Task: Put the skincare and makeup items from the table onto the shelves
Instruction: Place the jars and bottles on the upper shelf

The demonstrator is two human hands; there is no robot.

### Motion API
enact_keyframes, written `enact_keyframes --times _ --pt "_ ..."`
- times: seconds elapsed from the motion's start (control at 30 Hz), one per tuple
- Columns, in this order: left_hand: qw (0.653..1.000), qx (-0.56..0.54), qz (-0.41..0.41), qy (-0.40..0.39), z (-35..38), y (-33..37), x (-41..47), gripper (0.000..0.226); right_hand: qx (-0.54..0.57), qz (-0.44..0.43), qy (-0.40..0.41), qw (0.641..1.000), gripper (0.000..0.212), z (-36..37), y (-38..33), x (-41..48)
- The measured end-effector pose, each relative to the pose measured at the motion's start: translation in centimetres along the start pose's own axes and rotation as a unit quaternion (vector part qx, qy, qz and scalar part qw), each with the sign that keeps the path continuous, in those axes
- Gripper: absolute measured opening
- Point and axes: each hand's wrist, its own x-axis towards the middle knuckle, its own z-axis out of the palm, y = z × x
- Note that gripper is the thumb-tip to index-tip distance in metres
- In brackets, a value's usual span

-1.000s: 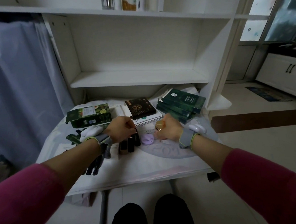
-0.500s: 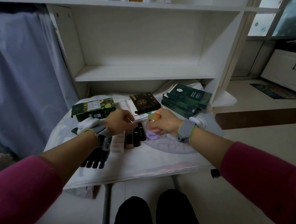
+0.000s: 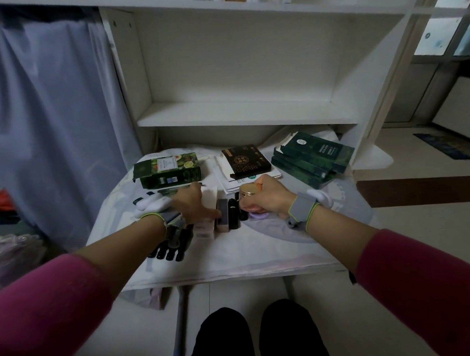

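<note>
Gold-lidded jar [image 3: 249,190] inside curled fingers of right hand [image 3: 269,200]; pale box [image 3: 210,191] gripped by left hand [image 3: 194,203]

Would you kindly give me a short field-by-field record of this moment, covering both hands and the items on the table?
right hand: grips gold-lidded jar
left hand: on pale box; grip unclear
between hands: dark tubes lying on table
back of table: green avocado box, black box, stack of dark green mask boxes
destination: white shelf, behind table
</note>
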Motion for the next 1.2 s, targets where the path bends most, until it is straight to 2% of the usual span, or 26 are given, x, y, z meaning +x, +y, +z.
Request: enact_keyframes --times 0.2,0.3,0.4,0.47,0.57,0.63,0.87,0.93,1.0,1.2 --pt "0.999 -0.008 -0.033 -0.003 0.5 0.7 -0.1 0.075 -0.007 -0.011 0.009 1.000 0.039 -0.3 0.0 -0.4" --pt "0.998 -0.022 -0.049 -0.013 0.4 1.0 0.0 0.074 -0.023 -0.020 -0.016 0.999 0.033 -0.5 -0.2 -0.8" --pt "0.998 -0.019 -0.066 0.009 0.6 1.4 -0.1 0.070 -0.022 -0.012 0.018 1.000 0.041 -0.6 -0.1 -0.9" --pt "0.997 -0.038 -0.067 0.025 1.0 1.4 0.1 0.068 -0.026 -0.016 0.025 0.999 0.039 -0.8 0.0 -0.9" --pt "0.992 -0.028 -0.080 0.095 1.0 1.5 0.2 0.054 -0.041 -0.024 0.042 0.998 0.042 -1.1 -0.2 -0.9" --pt "0.991 -0.051 -0.072 0.100 0.3 1.9 0.2 0.055 -0.061 -0.029 0.068 0.995 0.051 -1.4 -0.5 -0.8" --pt "0.972 -0.228 -0.032 0.050 -2.7 1.7 0.7 0.051 -0.068 -0.066 0.099 0.991 0.032 -2.0 -2.2 -1.3" --pt "0.963 -0.265 -0.019 0.049 -3.5 2.1 0.6 0.043 -0.061 -0.072 0.095 0.991 0.030 -2.3 -3.0 -1.3" --pt "0.955 -0.291 -0.016 0.055 -4.4 2.7 0.4 0.036 -0.045 -0.076 0.089 0.992 0.028 -2.7 -3.9 -1.3" --pt "0.944 -0.317 0.032 0.083 -7.3 3.5 1.3 0.041 -0.047 -0.098 0.112 0.988 0.023 -3.9 -6.8 -0.2"
